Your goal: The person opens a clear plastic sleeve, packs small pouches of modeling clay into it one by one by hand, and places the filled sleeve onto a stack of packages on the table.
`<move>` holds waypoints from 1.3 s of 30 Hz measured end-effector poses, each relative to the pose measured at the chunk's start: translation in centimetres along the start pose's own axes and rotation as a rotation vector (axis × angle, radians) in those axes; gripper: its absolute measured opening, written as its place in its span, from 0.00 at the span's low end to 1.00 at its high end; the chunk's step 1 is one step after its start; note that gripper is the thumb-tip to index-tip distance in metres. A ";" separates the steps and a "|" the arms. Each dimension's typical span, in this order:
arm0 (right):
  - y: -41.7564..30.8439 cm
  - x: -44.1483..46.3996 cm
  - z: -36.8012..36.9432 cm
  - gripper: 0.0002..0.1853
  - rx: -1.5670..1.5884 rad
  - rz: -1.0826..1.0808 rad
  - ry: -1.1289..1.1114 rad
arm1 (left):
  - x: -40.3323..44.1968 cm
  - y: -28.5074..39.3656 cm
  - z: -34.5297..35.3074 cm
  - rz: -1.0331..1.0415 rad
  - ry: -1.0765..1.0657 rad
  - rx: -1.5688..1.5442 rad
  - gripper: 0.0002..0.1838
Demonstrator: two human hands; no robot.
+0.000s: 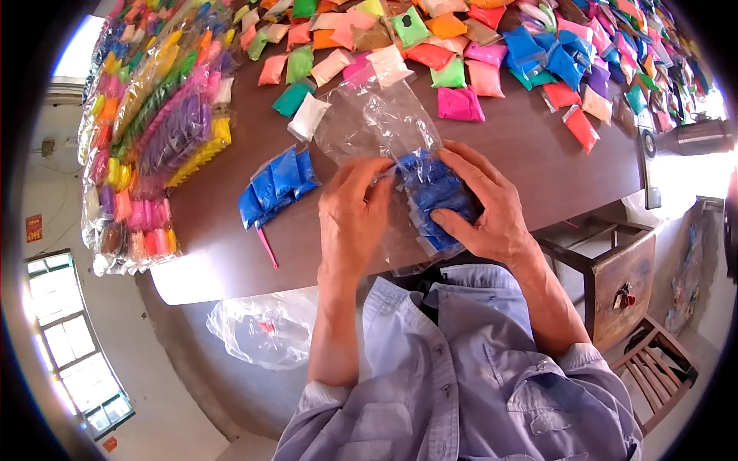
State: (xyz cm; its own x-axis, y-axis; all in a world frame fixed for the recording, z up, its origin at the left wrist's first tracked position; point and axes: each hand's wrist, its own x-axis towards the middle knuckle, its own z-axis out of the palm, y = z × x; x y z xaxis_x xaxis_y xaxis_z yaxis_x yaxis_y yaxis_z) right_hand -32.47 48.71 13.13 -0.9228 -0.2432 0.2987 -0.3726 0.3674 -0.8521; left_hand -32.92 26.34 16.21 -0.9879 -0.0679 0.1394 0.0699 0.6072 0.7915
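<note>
A bundle of small blue packets (440,198) lies in or against a long clear plastic bag (377,115) near the table's front edge. My right hand (488,203) grips the bundle, its thumb across the front and its fingers along the far side. My left hand (357,203) is closed, thumb to fingers, at the left edge of the clear bag. Left of my left hand lies a strip of blue packets (278,184), apart from it. A thin pink stick (267,247) pokes out below that strip.
Many loose coloured packets (461,73) cover the back of the brown table (207,230). Filled clear bags of coloured packets (157,131) are piled at the left. A wooden drawer unit (615,284) and a chair (653,369) stand right. A plastic bag (265,330) hangs below the front edge.
</note>
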 end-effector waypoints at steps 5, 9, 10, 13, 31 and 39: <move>-0.2 0.3 -0.1 0.41 -0.036 0.003 -0.015 | 0.3 0.3 0.1 0.145 0.043 0.035 0.12; 0.2 0.0 0.1 0.41 -0.010 -0.006 -0.005 | 0.6 -0.6 1.2 0.039 0.003 -0.035 0.13; 0.3 0.1 0.1 0.42 -0.019 -0.031 -0.005 | 0.8 -1.2 1.4 0.084 -0.016 0.000 0.14; 0.3 0.1 0.0 0.42 -0.008 -0.043 -0.006 | 0.9 -1.6 1.6 0.143 -0.006 0.004 0.15; -0.7 0.1 -0.1 0.37 -0.025 -0.079 -0.113 | -1.8 -1.8 1.3 0.204 0.046 0.012 0.14; -0.9 0.0 0.0 0.37 -0.106 -0.070 -0.087 | -3.3 -0.1 -4.0 0.016 0.120 0.084 0.11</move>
State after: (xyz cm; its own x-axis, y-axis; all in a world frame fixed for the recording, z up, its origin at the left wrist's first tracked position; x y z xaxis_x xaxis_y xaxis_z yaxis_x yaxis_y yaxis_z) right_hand -32.11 48.43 13.88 -0.8841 -0.3464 0.3137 -0.4483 0.4387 -0.7788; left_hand -29.13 23.38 18.05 -0.9628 -0.1488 0.2257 0.0689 0.6724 0.7370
